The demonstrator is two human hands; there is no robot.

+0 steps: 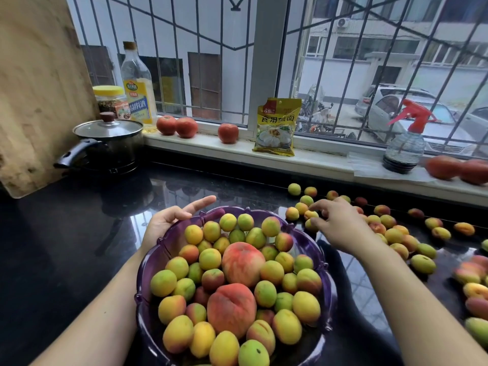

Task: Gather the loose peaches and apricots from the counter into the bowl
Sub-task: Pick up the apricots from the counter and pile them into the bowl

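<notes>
A purple plastic bowl (169, 247) stands on the black counter, heaped with several apricots and two large peaches (243, 262). My left hand (169, 220) rests at the bowl's far left rim, its fingers straight and spread, holding nothing. My right hand (338, 223) reaches to the right of the bowl, fingers curving down over a small apricot (311, 214) among the loose fruit; a firm hold on it does not show. Several loose apricots (396, 233) lie scattered over the counter at the right, with more peaches (472, 270) at the right edge.
On the left stand a lidded black pot (111, 143) and a wooden board (39, 88) leaning against the wall. The windowsill holds an oil bottle (137, 85), a jar, tomatoes (228, 133), a yellow packet (277, 128) and a spray bottle (405, 146).
</notes>
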